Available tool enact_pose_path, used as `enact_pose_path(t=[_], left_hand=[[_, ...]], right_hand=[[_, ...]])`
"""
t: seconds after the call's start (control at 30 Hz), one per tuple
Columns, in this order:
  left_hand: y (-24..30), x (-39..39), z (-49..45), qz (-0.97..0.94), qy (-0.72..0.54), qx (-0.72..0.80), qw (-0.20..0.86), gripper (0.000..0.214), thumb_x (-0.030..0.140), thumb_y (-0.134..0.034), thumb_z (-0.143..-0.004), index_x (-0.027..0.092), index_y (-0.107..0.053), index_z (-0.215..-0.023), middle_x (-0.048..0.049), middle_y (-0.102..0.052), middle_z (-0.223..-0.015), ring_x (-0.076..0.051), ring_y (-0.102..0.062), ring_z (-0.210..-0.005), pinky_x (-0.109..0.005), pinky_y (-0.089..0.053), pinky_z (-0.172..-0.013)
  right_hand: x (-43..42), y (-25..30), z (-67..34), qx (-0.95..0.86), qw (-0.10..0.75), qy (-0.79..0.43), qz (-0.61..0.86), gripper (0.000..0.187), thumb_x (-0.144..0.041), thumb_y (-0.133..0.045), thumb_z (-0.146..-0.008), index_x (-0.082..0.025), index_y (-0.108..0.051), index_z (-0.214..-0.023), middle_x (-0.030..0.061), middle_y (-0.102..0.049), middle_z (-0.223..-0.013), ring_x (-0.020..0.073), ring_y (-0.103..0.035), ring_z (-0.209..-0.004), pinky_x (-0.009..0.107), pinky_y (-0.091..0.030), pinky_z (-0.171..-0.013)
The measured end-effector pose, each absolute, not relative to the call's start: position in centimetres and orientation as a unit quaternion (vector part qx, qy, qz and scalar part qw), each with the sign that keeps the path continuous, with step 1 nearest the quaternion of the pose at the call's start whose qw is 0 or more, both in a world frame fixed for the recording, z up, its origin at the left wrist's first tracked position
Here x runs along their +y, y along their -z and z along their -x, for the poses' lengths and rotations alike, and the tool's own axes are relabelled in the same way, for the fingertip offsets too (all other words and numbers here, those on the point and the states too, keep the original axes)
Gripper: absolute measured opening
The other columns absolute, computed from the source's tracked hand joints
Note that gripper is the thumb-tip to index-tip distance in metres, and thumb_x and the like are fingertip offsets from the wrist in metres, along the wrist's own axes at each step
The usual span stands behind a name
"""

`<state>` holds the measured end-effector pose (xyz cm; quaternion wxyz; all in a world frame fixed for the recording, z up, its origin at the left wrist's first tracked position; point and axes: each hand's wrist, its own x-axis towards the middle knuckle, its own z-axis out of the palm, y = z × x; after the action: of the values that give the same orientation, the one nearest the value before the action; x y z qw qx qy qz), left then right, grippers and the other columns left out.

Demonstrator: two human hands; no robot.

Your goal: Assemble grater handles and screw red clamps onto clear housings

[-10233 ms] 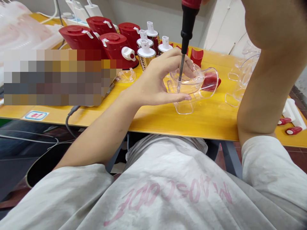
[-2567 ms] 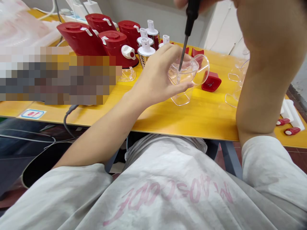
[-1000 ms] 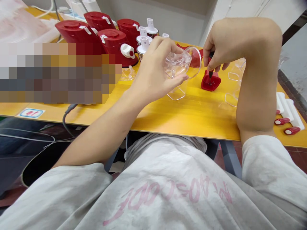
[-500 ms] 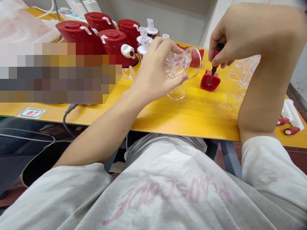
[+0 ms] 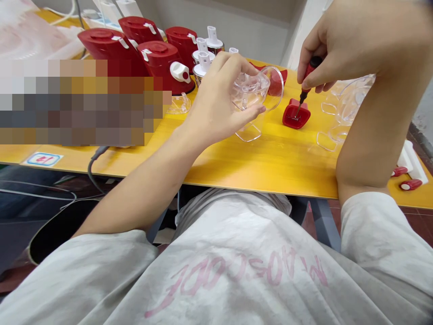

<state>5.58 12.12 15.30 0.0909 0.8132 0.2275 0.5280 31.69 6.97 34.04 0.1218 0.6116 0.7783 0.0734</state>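
My left hand [image 5: 221,101] is closed round a clear plastic housing [image 5: 252,92] and holds it just above the yellow table [image 5: 277,158]. My right hand [image 5: 338,47] grips a red and black screwdriver [image 5: 306,81]. The screwdriver's tip rests inside a small red plastic tray [image 5: 297,115] that lies on the table to the right of the housing.
Several red appliance bodies [image 5: 135,49] and metal drums with white caps [image 5: 206,49] stand at the back left. Clear plastic parts [image 5: 338,113] lie at the right. Small red and white pieces [image 5: 411,176] sit at the far right edge. A blurred patch covers the left.
My right hand has drawn the screwdriver out of the clear housing and brought its tip down into the red tray, then risen a little. My left hand holds the housing nearly still.
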Motion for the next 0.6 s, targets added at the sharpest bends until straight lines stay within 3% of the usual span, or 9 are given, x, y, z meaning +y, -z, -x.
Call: enact_pose_path(t=[0.13,0.33,0.5,0.6], left_hand=[[-15.05,12.44,-5.67,-0.810,-0.538,0.216,0.087,0.057,0.078,-0.087,-0.092,0.036,-0.072,-0.128,-0.0077,-0.076,-0.133,-0.037,-0.061,-0.121,-0.063,-0.051,-0.103],[-15.17,12.37,-5.75,-0.811,-0.539,0.208,0.091,0.058,0.072,-0.095,-0.085,0.040,-0.073,-0.127,-0.0078,-0.077,-0.132,-0.039,-0.062,-0.120,-0.065,-0.053,-0.101],[-15.37,12.06,-5.79,-0.808,-0.532,0.232,0.101,0.056,0.078,-0.086,-0.092,0.035,-0.073,-0.127,-0.0098,-0.076,-0.133,-0.039,-0.061,-0.124,-0.065,-0.050,-0.105],[-15.28,12.22,-5.70,-0.811,-0.534,0.216,0.102,0.059,0.076,-0.091,-0.088,0.037,-0.074,-0.128,-0.0085,-0.076,-0.134,-0.040,-0.061,-0.123,-0.065,-0.051,-0.104]], right_hand=[[6.93,-33.94,-31.43,0.784,0.129,-0.071,-0.603,0.037,-0.056,-0.070,-0.084,-0.040,-0.085,-0.114,-0.0093,-0.079,-0.095,-0.0002,-0.066,-0.076,0.022,-0.043,-0.078],[7.07,-33.67,-30.99,0.784,0.134,-0.067,-0.603,0.037,-0.052,-0.070,-0.084,-0.037,-0.085,-0.116,-0.0064,-0.081,-0.097,0.0067,-0.073,-0.085,0.024,-0.049,-0.085],[6.94,-33.66,-30.67,0.787,0.141,-0.060,-0.598,0.038,-0.052,-0.070,-0.085,-0.035,-0.085,-0.116,-0.0053,-0.081,-0.096,0.0051,-0.071,-0.081,0.024,-0.049,-0.086],[6.93,-33.79,-31.20,0.787,0.131,-0.061,-0.599,0.038,-0.055,-0.072,-0.084,-0.036,-0.085,-0.115,-0.0064,-0.080,-0.096,0.0028,-0.069,-0.080,0.022,-0.047,-0.083]])
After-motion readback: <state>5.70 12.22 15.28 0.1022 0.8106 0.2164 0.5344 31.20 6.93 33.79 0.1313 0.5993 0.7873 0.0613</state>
